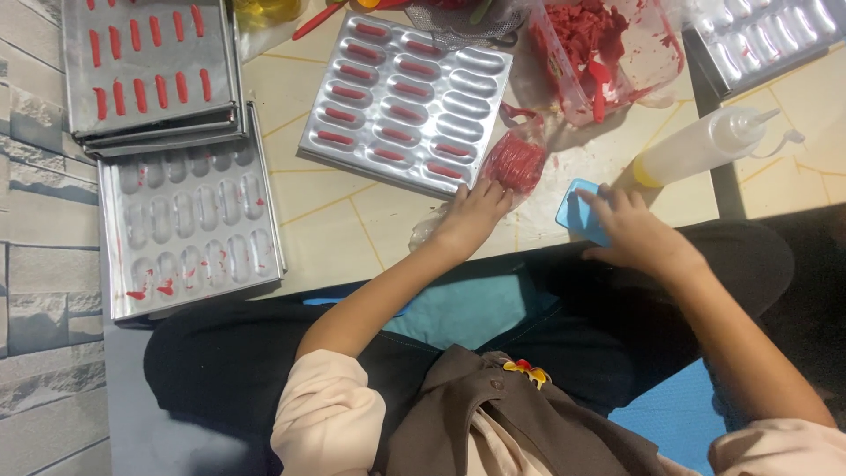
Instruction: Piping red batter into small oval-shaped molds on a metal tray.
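**Two hands at a tiled floor station among oblong-cavity moulds**

Head view, looking down on a seated worker. Left hand (476,216) laid palm down, fingers loosely spread, fingertips pressing on the neck of a small clear bag of red paste (515,161); touching rather than gripping, apparently to steady the bag beside the nearest mould. Right hand (636,231) also flat and open, fingertips resting on a blue plastic scraper (577,211) lying on the tile; not lifted, not closed around it. Bag and scraper side by side, just apart, both within easy reach in front of the knees.

Metal mould tray (401,101), tilted on the tile, left and middle cavities carrying thin red strips, right-hand column bare; near corner almost touching the left fingertips. Emptied mould (189,225) with red smears near the wall, partly under a stack of flat trays (150,70) bearing red sticks. Squeeze bottle (705,145) lying on its side beyond the right hand. Clear tub of red dough (608,48) behind the bag. Further mould (762,35) at the upper right edge.

Open tile (344,229) between emptied mould and left forearm: the widest free room.
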